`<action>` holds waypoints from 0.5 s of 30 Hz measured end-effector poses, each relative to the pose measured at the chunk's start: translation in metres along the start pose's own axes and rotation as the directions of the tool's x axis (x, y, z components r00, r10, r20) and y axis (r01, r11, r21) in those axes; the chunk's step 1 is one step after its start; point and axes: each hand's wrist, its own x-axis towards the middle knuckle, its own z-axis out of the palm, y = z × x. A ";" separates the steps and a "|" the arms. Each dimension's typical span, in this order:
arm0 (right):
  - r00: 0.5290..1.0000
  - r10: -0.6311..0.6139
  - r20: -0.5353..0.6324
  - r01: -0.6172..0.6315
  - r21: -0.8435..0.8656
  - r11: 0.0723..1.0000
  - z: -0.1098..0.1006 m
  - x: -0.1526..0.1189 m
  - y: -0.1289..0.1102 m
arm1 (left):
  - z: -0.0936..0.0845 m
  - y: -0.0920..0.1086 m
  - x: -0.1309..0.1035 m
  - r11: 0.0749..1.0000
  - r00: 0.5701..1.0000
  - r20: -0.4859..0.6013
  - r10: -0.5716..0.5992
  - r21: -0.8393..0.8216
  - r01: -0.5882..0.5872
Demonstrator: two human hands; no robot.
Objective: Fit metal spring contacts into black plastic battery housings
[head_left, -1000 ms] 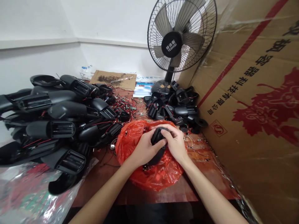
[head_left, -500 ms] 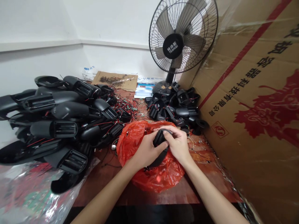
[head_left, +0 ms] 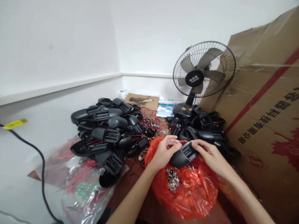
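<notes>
A black plastic housing with an open battery compartment (head_left: 185,154) is held tilted between my two hands. My left hand (head_left: 165,151) grips its left side, the thumb along the upper edge and the other fingers partly behind it. On its right end, my right hand (head_left: 205,153) pinches the rim with thumb and fingertips. Below the housing lies a spread red plastic bag (head_left: 198,193). Inside the bag rests a heap of small shiny metal pieces (head_left: 173,179), too small to name surely.
Black housings (head_left: 109,135) are piled at the left, more housings (head_left: 210,133) at the right. Loose wires and small boards (head_left: 151,123) lie between. A fan (head_left: 194,77) stands behind. A large cardboard box (head_left: 259,93) walls the right. A clear bag (head_left: 81,183) lies front left.
My head view has swung left and up, so everything sits lower and further right. The housing is turned with its battery compartment upward, and my right hand has shifted to its right end.
</notes>
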 end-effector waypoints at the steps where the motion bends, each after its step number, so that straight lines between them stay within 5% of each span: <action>1: 0.999 0.042 0.009 -0.042 -0.003 0.999 -0.008 0.005 -0.006 | -0.003 0.001 0.002 0.999 0.999 -0.036 -0.011 -0.044 0.010; 5: 0.982 0.184 -0.038 -0.171 0.228 0.958 -0.029 0.031 -0.048 | -0.011 -0.001 0.010 0.992 0.975 -0.224 -0.007 -0.128 -0.022; 8: 0.987 0.156 0.031 -0.153 0.450 0.880 -0.016 0.061 -0.091 | -0.012 -0.006 0.013 0.986 0.952 -0.305 -0.025 -0.167 -0.028; 11: 0.992 0.043 0.122 -0.106 0.580 0.807 0.035 0.095 -0.133 | -0.010 -0.011 0.014 0.986 0.949 -0.314 -0.027 -0.165 -0.027; 15: 0.985 -0.081 0.153 -0.030 0.613 0.790 0.136 0.139 -0.179 | -0.009 -0.018 0.014 0.994 0.950 -0.313 0.004 -0.106 -0.039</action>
